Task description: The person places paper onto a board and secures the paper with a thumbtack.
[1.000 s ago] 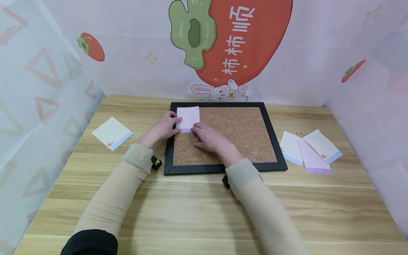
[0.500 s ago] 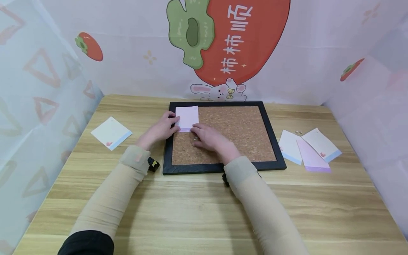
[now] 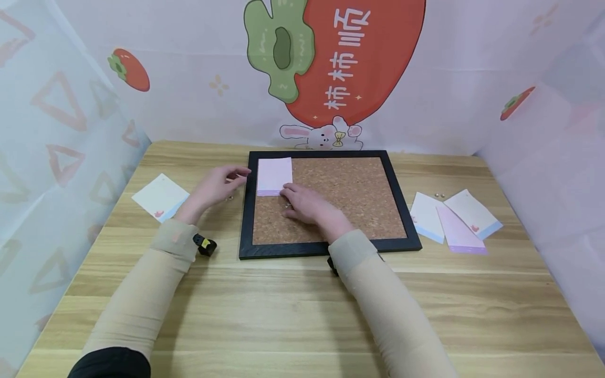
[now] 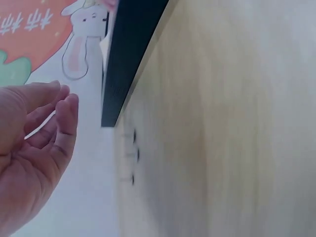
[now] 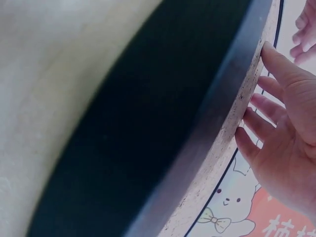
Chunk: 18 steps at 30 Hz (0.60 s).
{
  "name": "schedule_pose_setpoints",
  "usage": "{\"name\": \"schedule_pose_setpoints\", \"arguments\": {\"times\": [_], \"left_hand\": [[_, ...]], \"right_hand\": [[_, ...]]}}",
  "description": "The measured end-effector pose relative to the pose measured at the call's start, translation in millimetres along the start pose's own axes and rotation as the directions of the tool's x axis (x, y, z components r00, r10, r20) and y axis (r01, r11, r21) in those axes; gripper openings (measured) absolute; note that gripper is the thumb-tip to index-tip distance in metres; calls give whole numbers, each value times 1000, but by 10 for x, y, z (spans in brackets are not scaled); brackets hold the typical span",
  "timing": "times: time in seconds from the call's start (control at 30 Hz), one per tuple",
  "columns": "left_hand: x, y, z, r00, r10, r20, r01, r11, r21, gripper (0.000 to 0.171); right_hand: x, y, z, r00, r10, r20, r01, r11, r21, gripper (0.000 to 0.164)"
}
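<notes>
A pink notecard [image 3: 274,175] with a purple lower band lies in the upper left corner of the cork board [image 3: 340,197]. My right hand [image 3: 309,203] rests on the board, its fingertips at the card's lower right corner. In the right wrist view, the fingers of the right hand [image 5: 284,113] are spread and touch the cork. My left hand [image 3: 215,189] is above the table, just left of the black frame [image 3: 248,210], thumb and fingers loosely bent with nothing visible between them. Several thumbtacks [image 4: 136,154] sit on the table near it, points up.
A white card [image 3: 160,197] with a blue band lies at the left, partly behind the left forearm. On the right are a white card [image 3: 427,215], a pink card [image 3: 458,231] and another white card [image 3: 472,212], overlapping. Small tacks [image 3: 439,195] lie above them. A printed curtain [image 3: 189,94] stands behind.
My left hand has let go of the card's left edge and moved left off the board to the table beside it. The right hand stays at the card's corner.
</notes>
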State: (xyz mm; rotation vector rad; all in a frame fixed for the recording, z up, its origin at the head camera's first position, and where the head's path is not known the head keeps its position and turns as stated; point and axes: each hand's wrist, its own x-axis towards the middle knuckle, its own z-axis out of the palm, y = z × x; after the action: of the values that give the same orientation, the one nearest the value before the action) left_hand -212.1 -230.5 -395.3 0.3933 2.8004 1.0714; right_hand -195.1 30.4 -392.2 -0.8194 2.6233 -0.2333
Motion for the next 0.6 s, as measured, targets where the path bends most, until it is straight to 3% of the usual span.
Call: {"name": "schedule_pose_setpoints", "arguments": {"times": [0.13,0.23,0.6], "left_hand": [[-62,-42,-105,997,-29,-69,28,1000,-3,29],[-110,-76,-162,995,-51,-85,52,999,8,27],[-295,-243,-279,998,-61,1,60,991,116,18]], "right_hand": [[-6,10,22,1000,2,-5,-2,1000,15,60],[-12,20,35,1000,2,-11,-1,1000,22,61],[-33,22,49,1000,0,-23,1,999,48,60]]}}
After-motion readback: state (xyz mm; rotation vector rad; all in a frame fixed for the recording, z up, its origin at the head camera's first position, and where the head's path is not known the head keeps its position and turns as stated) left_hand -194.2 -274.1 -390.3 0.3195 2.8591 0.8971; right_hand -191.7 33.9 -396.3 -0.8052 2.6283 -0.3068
